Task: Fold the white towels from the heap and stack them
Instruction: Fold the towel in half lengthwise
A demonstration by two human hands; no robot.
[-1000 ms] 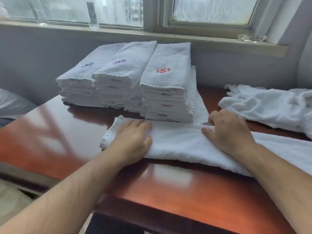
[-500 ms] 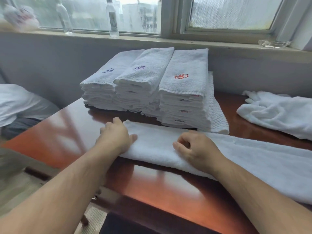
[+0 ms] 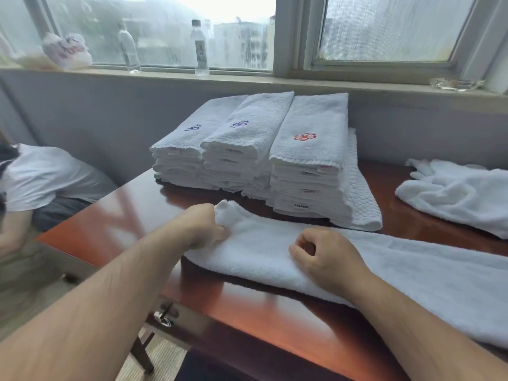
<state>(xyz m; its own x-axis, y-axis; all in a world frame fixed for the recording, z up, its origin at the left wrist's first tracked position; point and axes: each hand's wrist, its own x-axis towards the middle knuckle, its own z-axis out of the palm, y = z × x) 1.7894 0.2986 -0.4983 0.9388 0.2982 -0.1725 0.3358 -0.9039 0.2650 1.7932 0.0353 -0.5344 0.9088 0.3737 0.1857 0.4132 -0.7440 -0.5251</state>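
Note:
A long white towel [image 3: 398,273], folded lengthwise into a strip, lies across the reddish wooden table [image 3: 126,215]. My left hand [image 3: 204,225] grips the strip's left end, and that end is bunched and lifted a little. My right hand [image 3: 327,259] rests on the strip to the right with its fingers curled; whether it pinches cloth I cannot tell. Behind the strip stand three stacks of folded white towels [image 3: 302,160] with embroidered marks. The heap of unfolded white towels [image 3: 456,193] lies at the far right.
The table's left edge and near edge are close to my arms. A person in a white shirt [image 3: 41,174] sits low at the left. Two clear bottles [image 3: 200,48] and a plastic bag [image 3: 66,50] stand on the window sill behind the stacks.
My left hand slid from flat on the strip to its left end and closed on it, lifting the end. My right hand moved left along the strip and curled.

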